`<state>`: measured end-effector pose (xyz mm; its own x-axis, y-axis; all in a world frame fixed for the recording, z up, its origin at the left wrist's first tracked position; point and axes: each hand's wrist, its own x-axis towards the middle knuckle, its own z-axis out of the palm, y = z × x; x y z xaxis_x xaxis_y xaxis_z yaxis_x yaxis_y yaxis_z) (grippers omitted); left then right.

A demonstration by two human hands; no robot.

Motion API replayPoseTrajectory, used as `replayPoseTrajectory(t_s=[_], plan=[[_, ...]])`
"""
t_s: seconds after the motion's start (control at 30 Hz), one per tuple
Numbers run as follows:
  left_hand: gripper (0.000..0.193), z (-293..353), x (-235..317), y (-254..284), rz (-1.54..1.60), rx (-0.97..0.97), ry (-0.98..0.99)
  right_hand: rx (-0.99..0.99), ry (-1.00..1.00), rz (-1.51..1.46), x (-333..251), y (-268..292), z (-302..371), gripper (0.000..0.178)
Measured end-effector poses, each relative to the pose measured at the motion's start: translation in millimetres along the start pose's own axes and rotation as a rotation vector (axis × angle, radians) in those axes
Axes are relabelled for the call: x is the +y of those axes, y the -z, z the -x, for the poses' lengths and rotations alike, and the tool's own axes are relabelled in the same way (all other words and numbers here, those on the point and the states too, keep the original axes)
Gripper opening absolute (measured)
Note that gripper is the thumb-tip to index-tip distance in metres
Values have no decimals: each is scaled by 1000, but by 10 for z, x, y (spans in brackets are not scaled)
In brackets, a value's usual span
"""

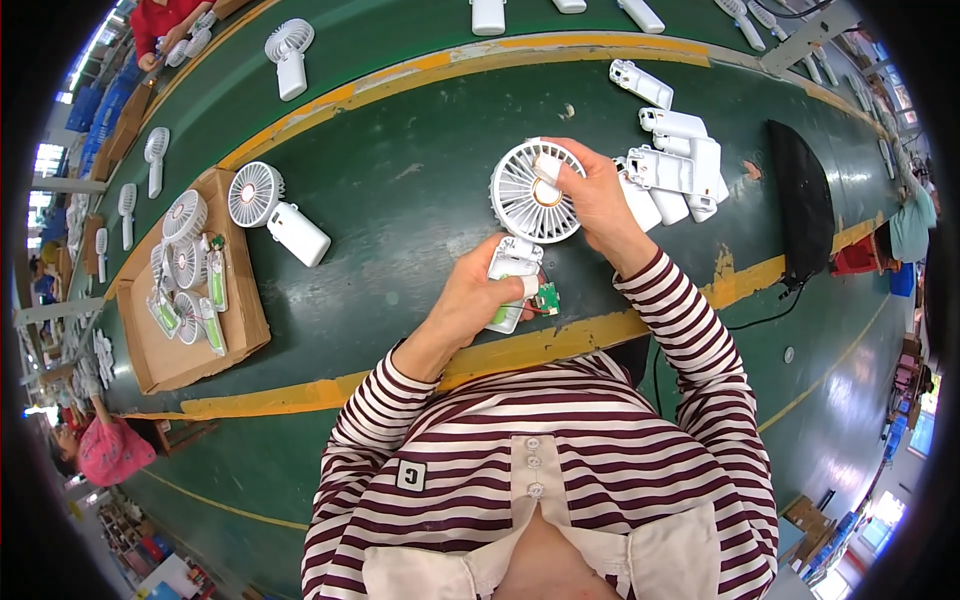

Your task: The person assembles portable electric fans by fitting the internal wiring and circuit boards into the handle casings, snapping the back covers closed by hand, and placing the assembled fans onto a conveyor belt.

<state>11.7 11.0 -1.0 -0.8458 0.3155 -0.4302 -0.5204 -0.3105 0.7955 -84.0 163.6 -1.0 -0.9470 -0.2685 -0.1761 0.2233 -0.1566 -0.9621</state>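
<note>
Between my hands is a white handheld fan whose handle is opened up. My right hand (600, 200) grips the round fan head (535, 205) at its upper right edge, the thumb lying over the grille. My left hand (478, 292) is closed around the open handle (514, 258) below, thumb pressed on its inside. A green circuit board (547, 298) hangs from thin wires at the handle's right side. Part of a green battery shows beside my left thumb; the rest is hidden by it. Both fingertips wear white covers.
To the left, a cardboard tray (255, 320) holds several opened fans with green batteries. Near it lies a complete-looking fan (298, 234). White handle shells (672, 125) are piled right, beside a black cloth-like object (798, 205). Beyond, finished-looking fans (290, 75) lie on a green belt.
</note>
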Motion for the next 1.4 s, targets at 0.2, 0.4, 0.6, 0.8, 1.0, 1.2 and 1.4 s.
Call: replayPoseTrajectory(t_s=[0.2, 0.4, 0.6, 0.8, 1.0, 1.2, 1.4], plan=[[22, -135, -55, 30, -204, 33, -169, 9, 6, -42, 3, -22, -34, 26], [15, -140, -51, 122, -70, 187, -241, 12, 343, 178, 93, -32, -136, 36], [22, -231, 195, 270, 179, 317, -257, -1, 1058, 976, 265, 105, 467, 29], [18, -256, 34, 77, 131, 369, -172, -55, 1155, 922, 152, -181, 352, 31], [19, -241, 43, -3, 161, 226, 42, -321, 946, 944, -3, -119, 255, 26], [20, -206, 50, 31, 142, 176, -8, -290, 982, 949, -15, -172, 289, 19], [21, -175, 76, 29, 155, 208, -20, -146, 1201, 1097, 65, -215, 398, 15]])
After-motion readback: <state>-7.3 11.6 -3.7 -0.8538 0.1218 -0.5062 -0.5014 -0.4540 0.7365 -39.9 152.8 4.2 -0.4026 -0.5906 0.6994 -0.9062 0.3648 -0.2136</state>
